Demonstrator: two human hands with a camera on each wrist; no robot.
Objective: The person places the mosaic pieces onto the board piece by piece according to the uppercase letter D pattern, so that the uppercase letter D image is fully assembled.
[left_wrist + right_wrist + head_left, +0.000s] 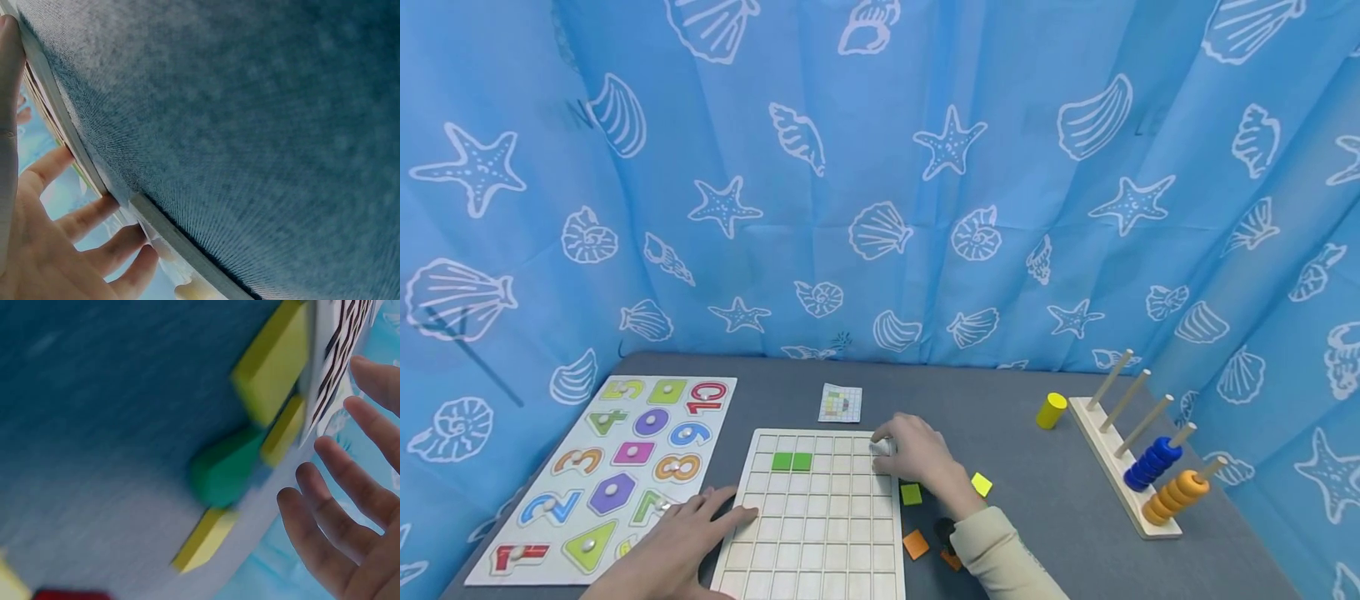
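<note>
A pale wooden grid board (816,533) lies in front of me, with two green tiles (792,461) side by side in its upper left part. My left hand (688,533) rests along the board's left edge, thumb and fingers spread; in the left wrist view its fingertips (62,155) touch board edges. Over the top right corner of the grid reaches my right hand (917,454). The right wrist view shows its fingers (356,481) apart and loosely bent, holding nothing. A yellow-green tile (911,494) lies beside the board, just below that hand.
Orange tile (916,544), yellow tile (981,484) and a dark piece lie right of the board. A small printed card (840,403) is behind it. The number puzzle board (576,467) stands left; a yellow cylinder (1052,411) and a peg stacker (1123,471) with rings stand right.
</note>
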